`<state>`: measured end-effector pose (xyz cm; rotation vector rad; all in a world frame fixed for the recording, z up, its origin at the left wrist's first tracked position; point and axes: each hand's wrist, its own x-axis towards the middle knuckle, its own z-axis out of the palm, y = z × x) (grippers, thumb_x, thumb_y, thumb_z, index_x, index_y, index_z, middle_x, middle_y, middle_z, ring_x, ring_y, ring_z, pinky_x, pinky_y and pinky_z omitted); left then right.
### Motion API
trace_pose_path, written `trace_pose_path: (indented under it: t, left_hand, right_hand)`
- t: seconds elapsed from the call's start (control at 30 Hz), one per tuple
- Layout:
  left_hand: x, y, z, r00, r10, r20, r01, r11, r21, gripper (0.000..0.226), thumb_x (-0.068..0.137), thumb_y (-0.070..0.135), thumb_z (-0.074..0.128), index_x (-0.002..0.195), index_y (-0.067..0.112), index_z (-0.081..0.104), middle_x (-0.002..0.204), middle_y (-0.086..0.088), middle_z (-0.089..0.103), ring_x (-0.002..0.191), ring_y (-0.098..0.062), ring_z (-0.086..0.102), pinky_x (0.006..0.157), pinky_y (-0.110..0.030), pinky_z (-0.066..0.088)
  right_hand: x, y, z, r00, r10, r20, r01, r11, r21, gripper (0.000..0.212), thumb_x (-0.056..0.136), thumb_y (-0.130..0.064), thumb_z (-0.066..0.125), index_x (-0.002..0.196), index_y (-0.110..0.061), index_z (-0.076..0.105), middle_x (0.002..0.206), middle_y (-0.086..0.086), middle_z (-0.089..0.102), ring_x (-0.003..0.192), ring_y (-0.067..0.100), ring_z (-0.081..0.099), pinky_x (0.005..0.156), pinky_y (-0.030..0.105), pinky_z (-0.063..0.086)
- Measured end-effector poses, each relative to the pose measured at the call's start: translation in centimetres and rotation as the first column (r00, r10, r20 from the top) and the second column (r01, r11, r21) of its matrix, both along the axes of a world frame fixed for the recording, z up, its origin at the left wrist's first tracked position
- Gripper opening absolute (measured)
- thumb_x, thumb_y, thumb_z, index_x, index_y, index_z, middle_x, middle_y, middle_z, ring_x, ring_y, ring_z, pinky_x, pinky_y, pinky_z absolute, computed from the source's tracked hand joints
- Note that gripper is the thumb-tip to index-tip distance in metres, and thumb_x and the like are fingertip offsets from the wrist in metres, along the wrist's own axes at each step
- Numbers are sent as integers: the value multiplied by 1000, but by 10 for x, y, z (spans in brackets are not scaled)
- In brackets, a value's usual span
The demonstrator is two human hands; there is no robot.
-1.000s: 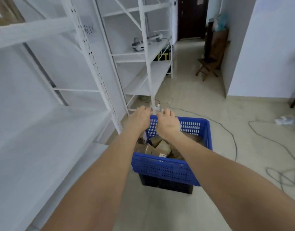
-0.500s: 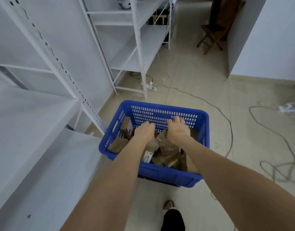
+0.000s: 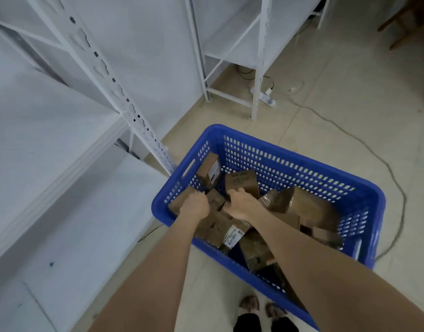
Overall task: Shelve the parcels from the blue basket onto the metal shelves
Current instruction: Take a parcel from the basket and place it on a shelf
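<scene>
Tiled floor; shelves left of the left hand; basket below it.
It grips a parcel by the basket's left wall; the right hand curls among parcels, hold unclear.

The basket is blue moulded plastic. Its walls are pierced with slots and its rim is smooth and faintly glossy. The parcels in it are matt brown cardboard. One taped parcel shines under clear wrap, and another bears a white paper label. The shelves are matt white-painted metal, and the post is punched with holes. The floor is pale, smooth tile with a dull sheen. The chair is dark wood.
</scene>
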<state>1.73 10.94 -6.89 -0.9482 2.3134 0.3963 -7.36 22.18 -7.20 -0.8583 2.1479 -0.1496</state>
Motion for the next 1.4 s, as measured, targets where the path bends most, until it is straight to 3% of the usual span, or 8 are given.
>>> trace_pose_path:
  t: [0.27,0.37,0.43,0.57,0.7,1.0,1.17,1.4]
  left_hand:
    - [20,-8,-81,951,308,-33,-299,941,159,49,95,26,42,140,9,37,136,-16,48,114,-31,54,94,-36,47]
    - [20,-9,-83,932,356,-65,-337,919,204,43,85,35,47,122,14,51,116,-11,61,99,-26,58,82,-32,52]
    - [19,-9,-71,948,317,-1,-308,922,233,35,88,27,51,119,13,54,111,-10,60,94,-23,56,70,-28,48]
    - [15,-12,-64,975,217,-45,-199,947,253,55,92,21,51,145,27,39,146,-6,40,121,-25,47,90,-28,41]
    - [5,-3,-64,856,453,-250,-318,842,436,37,91,8,52,125,19,59,128,-3,53,113,-18,52,91,-25,44]
    - [-21,11,38,496,721,-485,-384,683,622,19,88,6,60,95,22,65,107,-1,64,99,-19,63,88,-34,53]
    - [-24,3,126,221,766,-604,-534,613,582,30,89,10,60,119,12,57,106,-4,62,96,-21,62,89,-37,53]
    - [-9,12,242,347,872,-347,-520,486,702,60,93,56,45,140,18,40,140,-11,46,127,-33,44,99,-53,41]
  right_hand:
    - [25,-34,-86,861,-301,409,282,953,109,61,101,-48,34,149,-10,30,143,14,45,123,30,52,97,41,50]
    - [26,-40,-98,708,-467,529,443,878,182,62,99,-54,34,145,-13,35,132,16,54,101,29,64,68,32,59]
    - [24,-43,-105,599,-549,583,530,818,225,68,94,-62,38,143,-14,40,129,17,56,99,33,65,75,39,60]
    - [11,-33,-103,340,-683,647,693,647,319,74,84,-65,56,138,-16,44,126,21,58,92,40,67,68,47,61]
    - [-4,-16,-96,133,-697,704,777,515,363,72,80,-63,65,129,-13,49,122,22,60,101,41,64,68,52,59]
    - [-35,4,8,102,-576,811,847,478,233,63,75,-54,73,123,-18,53,110,15,66,97,33,65,73,45,59]
    - [-48,6,107,70,-380,922,873,471,128,44,87,-35,65,123,-16,50,116,12,61,108,31,59,92,49,51]
    - [-40,9,218,79,-166,983,905,426,-1,39,89,-22,63,125,-18,50,121,13,59,109,32,57,87,48,52]
